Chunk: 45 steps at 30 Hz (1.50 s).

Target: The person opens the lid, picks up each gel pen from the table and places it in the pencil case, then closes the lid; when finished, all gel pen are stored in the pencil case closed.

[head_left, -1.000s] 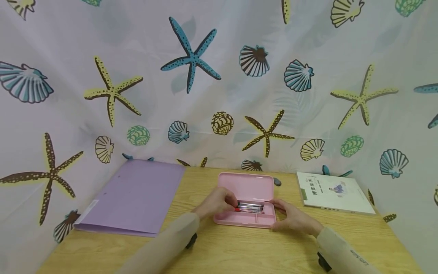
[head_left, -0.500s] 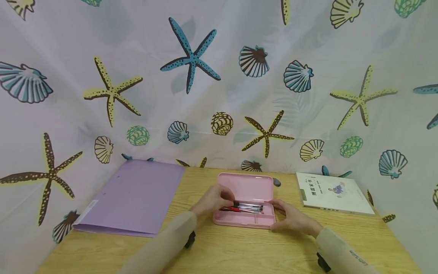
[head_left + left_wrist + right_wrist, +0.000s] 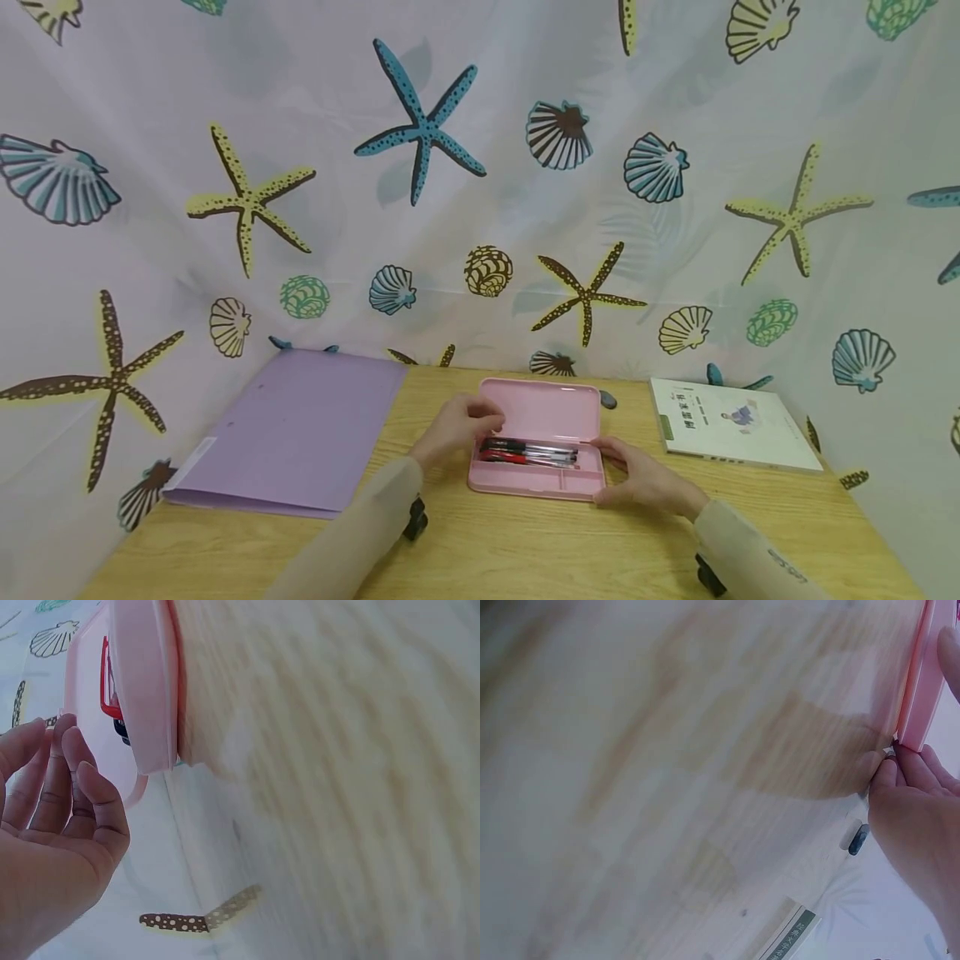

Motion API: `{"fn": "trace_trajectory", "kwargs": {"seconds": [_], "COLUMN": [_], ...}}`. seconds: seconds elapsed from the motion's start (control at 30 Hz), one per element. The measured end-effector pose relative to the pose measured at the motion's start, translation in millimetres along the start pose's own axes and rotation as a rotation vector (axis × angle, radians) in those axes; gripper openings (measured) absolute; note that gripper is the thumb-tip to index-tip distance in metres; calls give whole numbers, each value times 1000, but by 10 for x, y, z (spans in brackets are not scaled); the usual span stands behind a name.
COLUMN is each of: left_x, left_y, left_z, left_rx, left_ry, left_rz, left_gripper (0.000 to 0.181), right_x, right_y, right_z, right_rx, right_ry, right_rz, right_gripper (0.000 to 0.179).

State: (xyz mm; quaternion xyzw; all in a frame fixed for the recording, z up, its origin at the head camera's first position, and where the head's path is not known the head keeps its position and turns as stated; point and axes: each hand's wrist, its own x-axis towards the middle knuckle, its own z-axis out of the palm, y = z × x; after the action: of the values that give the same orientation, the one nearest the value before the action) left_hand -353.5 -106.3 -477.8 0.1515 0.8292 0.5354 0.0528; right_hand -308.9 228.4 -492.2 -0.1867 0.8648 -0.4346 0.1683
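A pink pencil case [image 3: 525, 481] lies on the table with its lid [image 3: 542, 408] raised at the back. Inside its rear compartment are several pens, some with black caps and a red pen [image 3: 502, 457] among them. My left hand [image 3: 457, 429] hovers at the case's left end by the lid; in the left wrist view its fingers [image 3: 97, 791] are loosely bent with nothing between them. Whether a fingertip touches the lid, I cannot tell. At the other end my right hand [image 3: 648, 479] holds the case, thumb at the front corner and fingers at the back corner.
To the left lies a purple folder [image 3: 292, 425]. A white book [image 3: 731, 421] is at the back right. Behind the case's right corner sits a small dark grey object [image 3: 607, 400]. A curtain [image 3: 480, 208] printed with shells and starfish hangs behind the wooden table [image 3: 525, 550].
My left hand has let go of the pens and drawn back up and left, uncovering their black and red caps in the case. The right hand has stayed in place.
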Motion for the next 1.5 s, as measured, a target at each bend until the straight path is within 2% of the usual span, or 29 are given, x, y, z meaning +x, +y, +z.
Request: {"fn": "trace_trajectory", "kwargs": {"seconds": [0.2, 0.5, 0.7, 0.8, 1.0, 1.27, 1.5], "left_x": [40, 146, 219, 252, 280, 247, 159], "left_y": [-32, -52, -58, -60, -71, -34, 38], "left_z": [-55, -51, -17, -9, -4, -20, -38], "left_rx": [-129, -216, -277, -289, -324, -320, -276], "left_ry": [61, 268, 357, 371, 343, 306, 282], "left_rz": [-52, -131, -142, -152, -167, -139, -88], "left_gripper": [22, 22, 33, 39, 42, 45, 34], "right_x": [5, -6, -11, -10, -3, -3, -12], "right_y": [14, -3, -4, -2, -3, -9, -26], "right_z": [4, -12, -17, -18, -14, -6, 2], "right_rx": [-10, -13, -19, -14, -14, 2, 1], "right_ry": [7, 10, 9, 3, 2, 8, 44], "right_rz": [10, 11, 7, -3, -9, -7, 26], "right_gripper": [90, 90, 90, 90, 89, 89, 89]}}
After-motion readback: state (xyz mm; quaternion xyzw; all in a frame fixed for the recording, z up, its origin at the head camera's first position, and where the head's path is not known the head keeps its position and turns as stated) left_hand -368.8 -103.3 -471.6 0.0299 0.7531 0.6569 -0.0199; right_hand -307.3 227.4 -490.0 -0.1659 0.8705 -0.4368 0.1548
